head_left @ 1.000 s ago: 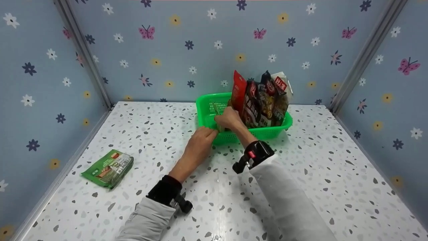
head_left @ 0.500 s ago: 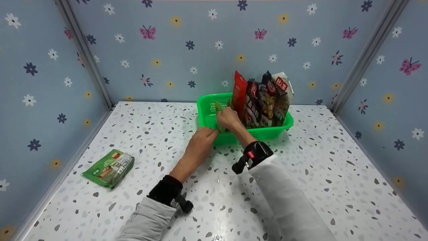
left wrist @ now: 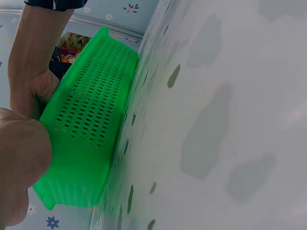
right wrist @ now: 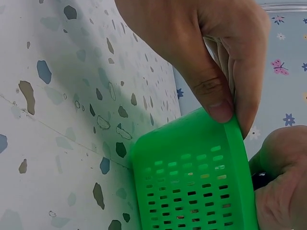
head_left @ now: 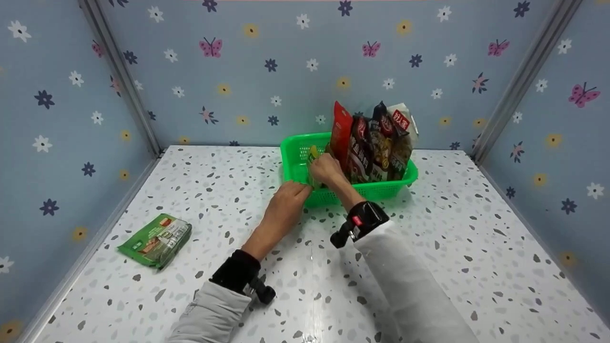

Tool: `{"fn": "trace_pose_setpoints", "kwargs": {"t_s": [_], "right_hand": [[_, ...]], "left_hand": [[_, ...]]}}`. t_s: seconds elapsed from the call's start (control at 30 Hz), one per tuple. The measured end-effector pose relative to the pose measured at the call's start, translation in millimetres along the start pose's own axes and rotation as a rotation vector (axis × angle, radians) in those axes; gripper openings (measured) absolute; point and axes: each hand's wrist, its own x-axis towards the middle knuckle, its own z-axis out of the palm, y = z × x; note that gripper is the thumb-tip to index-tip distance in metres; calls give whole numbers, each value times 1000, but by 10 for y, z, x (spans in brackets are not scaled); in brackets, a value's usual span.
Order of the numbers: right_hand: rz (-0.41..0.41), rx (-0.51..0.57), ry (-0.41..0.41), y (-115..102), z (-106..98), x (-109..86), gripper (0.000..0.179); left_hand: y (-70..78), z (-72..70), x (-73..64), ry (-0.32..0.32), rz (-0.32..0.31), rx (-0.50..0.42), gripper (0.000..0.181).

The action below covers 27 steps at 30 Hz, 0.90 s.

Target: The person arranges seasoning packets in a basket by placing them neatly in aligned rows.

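Note:
My left hand [head_left: 286, 202] grips the front left corner of a green plastic basket [head_left: 360, 190]. In the right wrist view its thumb and fingers [right wrist: 218, 103] pinch the rim. My right hand [head_left: 328, 169] reaches down inside the basket and holds a yellow-green packet [head_left: 313, 153], mostly hidden behind the hand; its fingertips are out of sight. To the right of that hand, a red packet [head_left: 340, 128], dark brown seasoning packets [head_left: 380, 145] and a whitish one [head_left: 404, 119] stand upright in the basket. A green packet [head_left: 156, 239] lies flat on the table at the left.
The white speckled table [head_left: 228, 181] meets a blue flowered back wall [head_left: 238, 62] just behind the basket. Flowered side panels [head_left: 47, 143] close in the left and right, with grey metal strips at the corners.
The yellow-green packet has tilted so that more of its face shows above my right hand. That hand has shifted very slightly; the left hand keeps its hold on the basket rim.

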Motion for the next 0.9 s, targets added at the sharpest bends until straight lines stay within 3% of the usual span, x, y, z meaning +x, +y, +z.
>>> {"fn": "trace_pose_setpoints", "kwargs": {"t_s": [0.5, 0.57, 0.77, 0.9], "right_hand": [[-29, 41, 14, 195, 78, 206, 42], [-8, 47, 20, 91, 15, 76, 38], [55, 36, 7, -381, -283, -612, 32], [63, -26, -17, -446, -335, -747, 26]], "left_hand": [[14, 11, -2, 4, -7, 5, 26], [17, 11, -3, 4, -9, 7, 26], [19, 5, -6, -4, -12, 8, 26], [19, -2, -4, -17, -22, -3, 27]]}}
